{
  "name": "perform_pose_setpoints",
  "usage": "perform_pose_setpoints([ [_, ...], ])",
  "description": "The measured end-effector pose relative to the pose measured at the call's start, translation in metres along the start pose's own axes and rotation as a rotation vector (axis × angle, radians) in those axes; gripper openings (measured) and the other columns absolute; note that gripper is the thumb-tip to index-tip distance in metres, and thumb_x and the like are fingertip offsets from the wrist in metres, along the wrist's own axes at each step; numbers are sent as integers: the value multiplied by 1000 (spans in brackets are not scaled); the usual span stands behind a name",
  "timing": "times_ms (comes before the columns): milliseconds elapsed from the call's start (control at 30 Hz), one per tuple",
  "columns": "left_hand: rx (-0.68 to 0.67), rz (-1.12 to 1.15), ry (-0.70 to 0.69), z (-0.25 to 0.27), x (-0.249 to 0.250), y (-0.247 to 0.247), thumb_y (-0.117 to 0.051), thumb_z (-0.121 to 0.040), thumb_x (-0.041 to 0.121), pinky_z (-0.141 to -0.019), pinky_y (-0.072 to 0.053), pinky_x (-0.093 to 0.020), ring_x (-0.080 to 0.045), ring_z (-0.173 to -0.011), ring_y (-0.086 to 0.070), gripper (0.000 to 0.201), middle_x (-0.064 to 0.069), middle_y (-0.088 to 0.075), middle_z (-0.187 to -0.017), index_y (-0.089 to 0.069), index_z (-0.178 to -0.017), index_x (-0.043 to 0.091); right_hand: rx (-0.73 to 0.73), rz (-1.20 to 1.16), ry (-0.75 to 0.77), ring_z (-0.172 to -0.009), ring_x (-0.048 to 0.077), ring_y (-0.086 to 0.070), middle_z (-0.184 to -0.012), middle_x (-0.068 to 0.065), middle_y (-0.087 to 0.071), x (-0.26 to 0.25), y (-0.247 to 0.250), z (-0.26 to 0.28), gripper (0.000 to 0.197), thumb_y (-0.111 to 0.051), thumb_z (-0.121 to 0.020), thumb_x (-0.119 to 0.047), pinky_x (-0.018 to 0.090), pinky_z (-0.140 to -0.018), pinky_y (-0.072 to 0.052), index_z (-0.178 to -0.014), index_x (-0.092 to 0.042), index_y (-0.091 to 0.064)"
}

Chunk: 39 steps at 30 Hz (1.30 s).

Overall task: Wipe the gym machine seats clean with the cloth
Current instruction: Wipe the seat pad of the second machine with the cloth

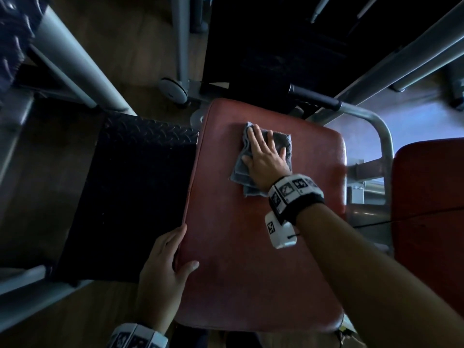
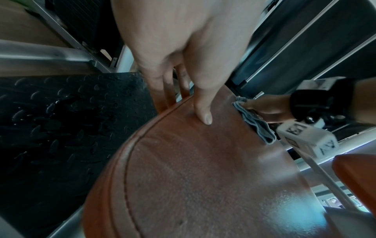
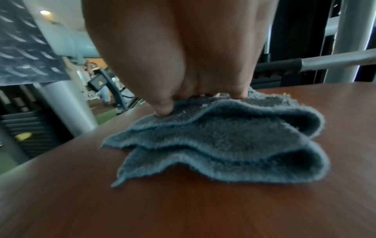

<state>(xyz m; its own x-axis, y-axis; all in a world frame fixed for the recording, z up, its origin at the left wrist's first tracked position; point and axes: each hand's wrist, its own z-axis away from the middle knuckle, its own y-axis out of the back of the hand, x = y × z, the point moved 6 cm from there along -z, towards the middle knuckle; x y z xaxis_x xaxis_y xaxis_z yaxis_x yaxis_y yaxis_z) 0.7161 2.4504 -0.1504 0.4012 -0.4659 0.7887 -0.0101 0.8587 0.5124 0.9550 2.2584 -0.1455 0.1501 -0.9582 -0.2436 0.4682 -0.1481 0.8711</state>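
bare forearms, marker bands at both wrists
right wrist band [image 1: 295, 190]: black strap, white tiles with black square codes; white camera block [image 1: 278, 231] under it, coded, thin black cable. left wrist band [image 1: 136, 337]: same white coded tiles.

Two red seats [image 1: 251, 247] [image 1: 426, 209], one grey cloth [image 1: 283, 141], two hands [image 1: 266, 156] [image 1: 165, 267], one black footplate [image 1: 130, 184].

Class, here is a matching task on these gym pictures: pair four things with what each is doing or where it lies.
Things:
1. cloth
2. left hand
3. right hand
4. tread plate

States:
A. grips the seat's left edge
B. presses flat on the cloth
C. lies folded on the red seat
D. dark, beside the seat's left edge

Pairs: 1-C, 2-A, 3-B, 4-D
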Motion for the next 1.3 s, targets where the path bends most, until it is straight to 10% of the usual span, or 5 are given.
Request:
perform_pose_setpoints([
  [133, 17, -28, -8, 1, -1, -2, -84, -70, 14, -94, -36, -16, 3, -122, -46, 79, 18, -50, -133, -50, -139, 30, 17, 2, -60, -149, 27, 11, -162, -9, 11, -11, 4, -26, 68, -31, -101, -40, 66, -114, -1, -155, -25, 7],
  [433, 16, -55, -33, 0, 0, 1, -86, -67, 14, -97, -42, -27, -7, -122, -51, 77, 12, -54, -131, -54, -136, 26, 99, 288, 443, -150, 24, -7, -162, -9, -9, -54, -41, 43, 62, -30, -99, -45, 56, -118, -12, -155, -28, -8],
  [767, 32, -104, -41, -1, 4, 0, -88, -63, 11, -83, -35, -11, 7, -116, -45, 79, 20, -49, -130, -56, -135, 24, 189, -30, -324, -149, 25, 9, -163, -9, 8, 159, 4, 44, 62, -29, -100, -42, 62, -116, 0, -155, -31, -1],
  [933, 22, -89, -17, 0, 2, -1, -84, -69, 15, -87, -35, -8, 8, -121, -43, 77, 22, -47, -134, -52, -138, 29, 204, -174, -548, -149, 24, 14, -162, -10, 11, 129, 18, -3, 64, -26, -99, -45, 58, -117, 8, -154, -33, 4],
  [1300, 28, -69, -10, 0, -1, 4, -86, -66, 13, -98, -42, -28, 0, -122, -47, 77, 15, -52, -134, -55, -135, 28, 156, 273, 410, -149, 25, -8, -162, -7, -11, -65, -43, 27, 64, -35, -98, -49, 57, -117, -9, -155, -31, -11],
])
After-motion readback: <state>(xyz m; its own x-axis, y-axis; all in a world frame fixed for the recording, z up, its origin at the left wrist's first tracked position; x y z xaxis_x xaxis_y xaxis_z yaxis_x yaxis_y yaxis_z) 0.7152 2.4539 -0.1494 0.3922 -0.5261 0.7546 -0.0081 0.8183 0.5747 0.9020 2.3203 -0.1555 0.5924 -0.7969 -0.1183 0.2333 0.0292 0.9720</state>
